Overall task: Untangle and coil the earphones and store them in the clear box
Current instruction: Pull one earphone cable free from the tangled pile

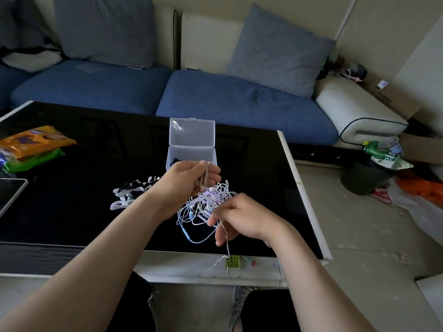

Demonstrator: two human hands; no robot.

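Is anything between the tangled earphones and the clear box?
Nothing visible does. The left hand and right hand both hold the earphones; the clear box stands just beyond them, lid open, a dark item inside.

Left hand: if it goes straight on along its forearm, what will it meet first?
Probably the clear plastic box with its lid open, just beyond the left hand, which grips a pale cord; depth is unclear.

The desk top is black, smooth and shiny like glass. The box is clear, smooth plastic. The earphones have thin, smooth, shiny cords. The sofa is matt blue cloth. The bags are shiny plastic. The floor looks rough.
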